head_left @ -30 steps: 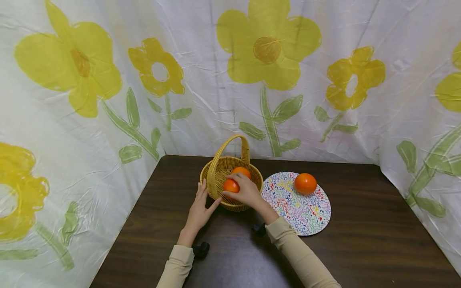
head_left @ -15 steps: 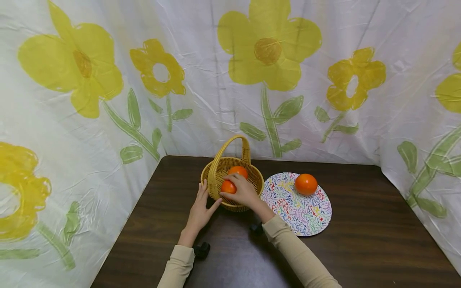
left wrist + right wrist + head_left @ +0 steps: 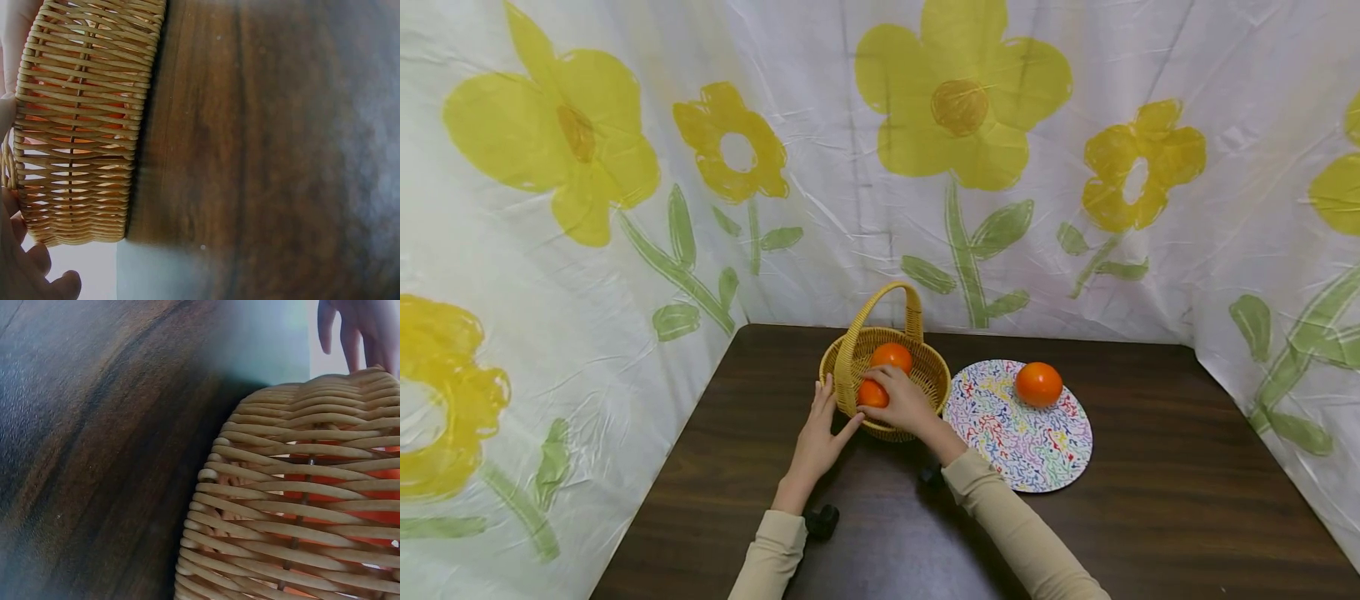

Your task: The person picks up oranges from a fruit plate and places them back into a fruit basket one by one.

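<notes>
Within the wicker basket (image 3: 931,377), toward its near side, the right hand (image 3: 901,402) curls its fingers and thumb around an orange fruit (image 3: 872,394), which is partly covered by the grip. Immediately beyond it in the basket lies a second fruit (image 3: 892,357). At the basket's left rim, the left hand (image 3: 815,446) is spread, fingers extended against the weave and thumb held apart toward the near rim; it has hold of nothing. An arched handle (image 3: 913,317) rises over the basket. In both wrist views, orange shows through gaps in the woven wall. Just right of the basket, a round placemat (image 3: 1037,454) with multicoloured squiggles lies flat, bearing a third fruit (image 3: 1038,384) near its far edge. Basket and placemat occupy the far half of the dark wood-grain table (image 3: 1165,467), the basket nearer the far left corner than the far right. Beige sleeves (image 3: 1022,529) cross the near part. Behind the table's far edge hangs a white curtain (image 3: 820,167) printed with yellow flowers and green stems.
</notes>
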`<state>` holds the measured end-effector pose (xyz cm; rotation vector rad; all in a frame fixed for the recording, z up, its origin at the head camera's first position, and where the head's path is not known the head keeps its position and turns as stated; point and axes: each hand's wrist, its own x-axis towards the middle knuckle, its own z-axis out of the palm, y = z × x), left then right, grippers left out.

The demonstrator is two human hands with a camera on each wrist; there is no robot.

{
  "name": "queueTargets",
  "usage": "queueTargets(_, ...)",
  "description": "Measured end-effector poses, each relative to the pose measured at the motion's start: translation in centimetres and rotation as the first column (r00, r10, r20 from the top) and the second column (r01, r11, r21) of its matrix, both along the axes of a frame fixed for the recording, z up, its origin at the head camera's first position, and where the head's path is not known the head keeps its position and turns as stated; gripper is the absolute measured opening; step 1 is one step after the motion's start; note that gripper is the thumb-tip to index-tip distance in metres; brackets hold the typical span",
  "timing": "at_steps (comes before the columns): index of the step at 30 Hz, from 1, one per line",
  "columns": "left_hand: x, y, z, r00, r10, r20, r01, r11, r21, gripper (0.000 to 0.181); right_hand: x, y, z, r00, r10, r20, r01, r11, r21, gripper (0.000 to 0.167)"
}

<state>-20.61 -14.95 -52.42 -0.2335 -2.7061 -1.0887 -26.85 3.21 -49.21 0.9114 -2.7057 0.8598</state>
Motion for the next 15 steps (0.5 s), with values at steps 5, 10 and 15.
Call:
queueTargets(5,-0.09,-0.04,-0.1,1.0,-0.004,-0.009,0.004,1.0,0.007,0.072,-0.06,-0.12,-0.17,1.0,0.018,-0.013,-0.017,1.0,0.009,0.056)
queueTargets(10,-0.13,-0.1,-0.25,1.0,0.001,0.001,-0.001,1.0,0.006,0.074,-0.14,-0.19,-0.38,1.0,0.021,0.002,-0.021,0.999,0.045,0.055)
queueTargets(15,-0.14,-0.13,-0.3,1.0,0.001,0.001,-0.001,1.0,0.016,0.074,-0.22,-0.22,-0.52,1.0,0.018,0.016,-0.019,0.998,0.055,0.053)
